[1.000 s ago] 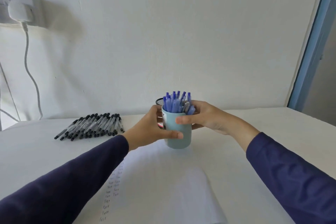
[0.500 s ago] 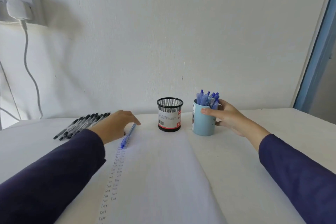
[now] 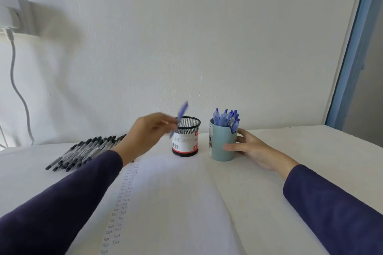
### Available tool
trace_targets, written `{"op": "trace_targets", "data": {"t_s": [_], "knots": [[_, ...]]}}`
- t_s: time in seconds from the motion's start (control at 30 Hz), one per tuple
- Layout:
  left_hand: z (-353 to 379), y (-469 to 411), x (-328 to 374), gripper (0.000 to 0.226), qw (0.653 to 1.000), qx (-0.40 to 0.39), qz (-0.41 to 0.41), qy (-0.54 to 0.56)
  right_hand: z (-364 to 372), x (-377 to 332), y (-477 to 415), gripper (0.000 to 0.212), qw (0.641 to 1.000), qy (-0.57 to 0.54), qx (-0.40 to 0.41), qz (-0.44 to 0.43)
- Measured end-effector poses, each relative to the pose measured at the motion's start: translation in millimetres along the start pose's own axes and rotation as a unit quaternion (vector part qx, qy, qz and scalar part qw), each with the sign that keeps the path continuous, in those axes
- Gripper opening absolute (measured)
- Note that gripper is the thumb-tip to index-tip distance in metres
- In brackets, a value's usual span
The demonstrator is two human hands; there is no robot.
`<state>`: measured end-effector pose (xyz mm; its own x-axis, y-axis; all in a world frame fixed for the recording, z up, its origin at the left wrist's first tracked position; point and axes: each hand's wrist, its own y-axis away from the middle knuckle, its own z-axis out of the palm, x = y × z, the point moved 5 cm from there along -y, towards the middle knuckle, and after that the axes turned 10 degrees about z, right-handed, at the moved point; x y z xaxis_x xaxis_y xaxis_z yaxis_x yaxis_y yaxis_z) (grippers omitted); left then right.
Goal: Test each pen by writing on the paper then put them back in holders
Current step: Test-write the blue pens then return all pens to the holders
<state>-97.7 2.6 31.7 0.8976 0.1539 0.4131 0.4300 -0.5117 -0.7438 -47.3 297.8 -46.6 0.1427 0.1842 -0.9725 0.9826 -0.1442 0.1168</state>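
Pen (image 3: 182,111) by cylindrical wire-mesh holder (image 3: 185,141)

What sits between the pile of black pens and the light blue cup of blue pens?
Head view: the left hand, gripping a blurred blue pen, then the black wire-mesh pen holder, apart from the light blue cup.

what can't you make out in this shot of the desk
Head view:
- blue pen in left hand: motion-blurred, tip unclear.
- mesh holder: label hides its contents.
- black pens: ends behind left hand.
- wall plug: cut by left edge.
- right hand: fingers behind blue cup.
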Motion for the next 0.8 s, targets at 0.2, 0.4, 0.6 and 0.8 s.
{"op": "trace_targets", "data": {"t_s": [0.2,0.4,0.6,0.8], "knots": [[48.0,-65.7,38.6,0.013,0.976,0.054,-0.093,0.191,9.7,-1.2,7.7,0.080,0.998,0.036,-0.053,0.011],[79.8,-87.7,34.1,0.017,0.994,-0.003,-0.102,0.043,10.9,-2.7,12.4,0.070,0.998,0.037,-0.049,-0.001],[58.2,-84.3,22.0,0.042,0.994,0.006,-0.109,-0.013,-2.4,-3.4,1.7,0.094,0.998,0.022,0.056,-0.021],[46.9,-36.3,-26.2,0.106,0.967,-0.016,-0.255,0.014,2.9,-0.5,-4.0,0.082,0.995,0.009,0.085,-0.042]]}}
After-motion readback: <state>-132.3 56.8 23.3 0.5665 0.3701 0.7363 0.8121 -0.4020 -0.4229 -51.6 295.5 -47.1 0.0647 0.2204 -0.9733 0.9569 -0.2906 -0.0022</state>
